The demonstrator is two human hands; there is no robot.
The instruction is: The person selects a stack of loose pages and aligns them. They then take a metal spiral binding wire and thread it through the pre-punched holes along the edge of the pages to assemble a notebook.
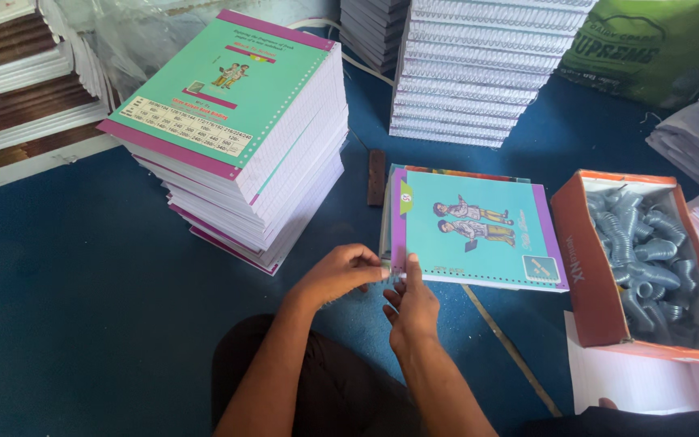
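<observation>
A teal notebook with a purple border (479,231) lies on a short pile on the blue floor in front of me. My left hand (340,273) and my right hand (411,306) meet at its near left corner, by the punched edge. The fingertips of both pinch something small and pale there, apparently a spiral binding wire; I cannot make it out clearly.
A tall stack of unbound teal-covered notebooks (240,137) stands to the left. A stack of spiral-bound notebooks (479,69) rises behind. An orange cardboard box (592,267) of grey spiral coils (649,243) sits at right. A small brown block (376,176) lies between the stacks.
</observation>
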